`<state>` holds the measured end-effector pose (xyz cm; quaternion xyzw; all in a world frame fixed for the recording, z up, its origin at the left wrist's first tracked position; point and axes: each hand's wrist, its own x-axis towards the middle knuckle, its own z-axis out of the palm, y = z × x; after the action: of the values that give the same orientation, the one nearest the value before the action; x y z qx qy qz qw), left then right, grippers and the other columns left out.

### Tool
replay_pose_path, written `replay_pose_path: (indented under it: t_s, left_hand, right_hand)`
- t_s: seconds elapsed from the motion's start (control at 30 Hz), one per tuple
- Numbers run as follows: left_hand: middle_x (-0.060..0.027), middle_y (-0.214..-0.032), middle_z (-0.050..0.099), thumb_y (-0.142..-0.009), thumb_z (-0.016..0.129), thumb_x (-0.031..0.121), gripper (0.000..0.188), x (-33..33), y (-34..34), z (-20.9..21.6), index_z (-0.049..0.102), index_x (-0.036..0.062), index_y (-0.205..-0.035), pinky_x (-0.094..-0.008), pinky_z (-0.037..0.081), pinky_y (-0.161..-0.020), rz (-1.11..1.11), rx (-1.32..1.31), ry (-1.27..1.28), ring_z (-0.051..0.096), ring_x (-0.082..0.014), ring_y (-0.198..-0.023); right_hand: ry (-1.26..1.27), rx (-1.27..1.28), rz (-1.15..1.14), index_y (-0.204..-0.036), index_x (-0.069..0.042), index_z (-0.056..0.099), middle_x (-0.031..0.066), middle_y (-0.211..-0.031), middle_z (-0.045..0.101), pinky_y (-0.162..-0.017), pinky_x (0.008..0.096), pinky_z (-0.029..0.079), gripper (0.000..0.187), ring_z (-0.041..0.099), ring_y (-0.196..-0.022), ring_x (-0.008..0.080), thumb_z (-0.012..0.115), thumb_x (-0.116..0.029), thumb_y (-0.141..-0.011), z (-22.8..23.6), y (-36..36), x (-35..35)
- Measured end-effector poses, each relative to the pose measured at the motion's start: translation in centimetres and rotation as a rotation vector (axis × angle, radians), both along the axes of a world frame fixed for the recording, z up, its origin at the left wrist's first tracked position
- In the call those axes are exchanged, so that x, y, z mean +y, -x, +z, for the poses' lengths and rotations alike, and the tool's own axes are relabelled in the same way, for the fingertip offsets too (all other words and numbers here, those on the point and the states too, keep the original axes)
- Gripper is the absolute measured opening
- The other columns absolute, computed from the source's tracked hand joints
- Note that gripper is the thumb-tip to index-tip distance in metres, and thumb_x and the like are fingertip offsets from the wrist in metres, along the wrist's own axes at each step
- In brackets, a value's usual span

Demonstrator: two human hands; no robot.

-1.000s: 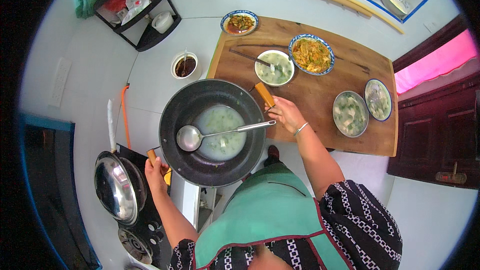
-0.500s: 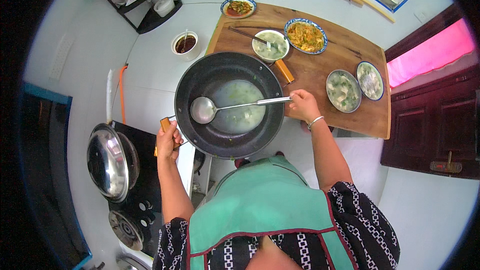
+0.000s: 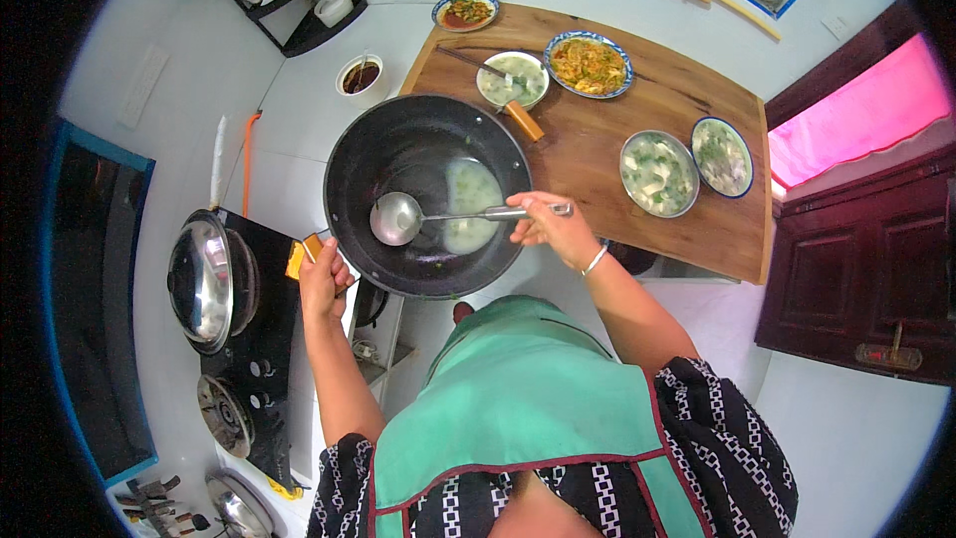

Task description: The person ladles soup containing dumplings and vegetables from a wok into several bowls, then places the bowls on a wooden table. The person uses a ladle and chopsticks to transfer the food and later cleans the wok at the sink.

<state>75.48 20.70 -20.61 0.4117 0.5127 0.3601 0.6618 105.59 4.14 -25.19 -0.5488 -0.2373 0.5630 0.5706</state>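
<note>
A large black wok [image 3: 363, 169] hangs in front of me, a pool of cloudy soup [image 3: 472, 201] with green bits gathered in its right half. My left hand [image 3: 327, 277] is closed round the wok's near-left handle, which has a yellowish-brown grip [image 3: 313, 247]. The opposite wooden handle [image 3: 524, 122] juts over the table edge with no hand on it. A steel ladle [image 3: 397, 218] lies across the inside of the wok, its bowl on the left. My right hand [image 3: 546, 226] grips the ladle's handle near its end, over the wok's right rim.
The wooden table [image 3: 583, 154] carries a soup bowl with chopsticks [image 3: 516, 80], a yellow dish [image 3: 589, 65], a small plate [image 3: 465, 12], a steel soup bowl [image 3: 658, 173] and another soup bowl [image 3: 722, 156]. A sauce pot [image 3: 361, 81] stands behind the wok. A lidded pan [image 3: 202, 281] sits on the stove [image 3: 271, 339] at left.
The wok has shifted left and tilted, so its soup pools smaller toward the right. My right hand has moved left and holds the ladle with its fingers more spread along the handle.
</note>
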Motion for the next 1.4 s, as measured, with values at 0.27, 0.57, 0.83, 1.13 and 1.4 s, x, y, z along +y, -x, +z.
replay_pose_path:
  t_s: [0.27,0.57,0.83,1.13,1.4]
  left_hand:
    - [0.0060,-0.056,0.032,-0.088,0.056,0.020,0.019,-3.7,-1.1,0.2,0.039,0.0140,-0.084,-0.0221,0.031,-0.042,0.061,-0.034,-0.020,0.031,-0.0051,-0.043]
    - [0.0057,-0.056,0.033,-0.089,0.056,0.022,0.022,-3.5,-0.4,0.1,0.039,0.0136,-0.078,-0.0233,0.033,-0.043,0.030,-0.109,-0.026,0.032,-0.0054,-0.043]
    - [0.0063,-0.054,0.030,-0.091,0.053,0.024,0.021,-4.2,0.1,-1.1,0.038,0.0152,-0.079,-0.0221,0.031,-0.041,-0.004,-0.308,0.045,0.030,-0.0049,-0.042]
    - [0.0058,-0.053,0.029,-0.092,0.051,0.024,0.020,-7.8,0.9,-3.0,0.038,0.0157,-0.080,-0.0227,0.030,-0.039,0.060,-0.381,0.127,0.029,-0.0057,-0.040]
    - [0.0059,-0.053,0.030,-0.090,0.055,0.025,0.019,-12.8,-3.8,-3.1,0.040,0.0162,-0.082,-0.0222,0.030,-0.039,0.050,-0.447,0.086,0.029,-0.0053,-0.040]
  right_hand:
    - [-0.430,-0.739,0.027,-0.103,-0.006,0.062,0.0088,-0.084,0.062,-0.066,0.0270,0.048,0.021,0.060,-0.075,0.0183,0.054,-0.011,-0.084,2.2,-1.6,-7.4]
    - [-0.550,-1.367,0.103,-0.096,-0.012,0.062,0.0088,-0.072,0.053,-0.057,0.0358,0.045,0.024,0.056,-0.066,0.0263,0.064,-0.007,-0.073,2.1,-2.5,-8.0]
    - [-0.431,-1.284,-0.039,-0.096,-0.010,0.062,0.0102,-0.078,0.058,-0.060,0.0341,0.048,0.021,0.058,-0.069,0.0268,0.063,-0.008,-0.076,2.1,0.8,-9.7]
    - [-0.345,-1.207,-0.067,-0.099,-0.007,0.062,0.0116,-0.081,0.059,-0.064,0.0331,0.049,0.021,0.060,-0.072,0.0268,0.060,-0.006,-0.078,2.3,2.2,-13.2]
    - [-0.435,-1.222,-0.068,-0.098,-0.008,0.062,0.0113,-0.080,0.059,-0.063,0.0334,0.048,0.022,0.059,-0.070,0.0262,0.062,-0.005,-0.077,3.1,-1.1,-16.2]
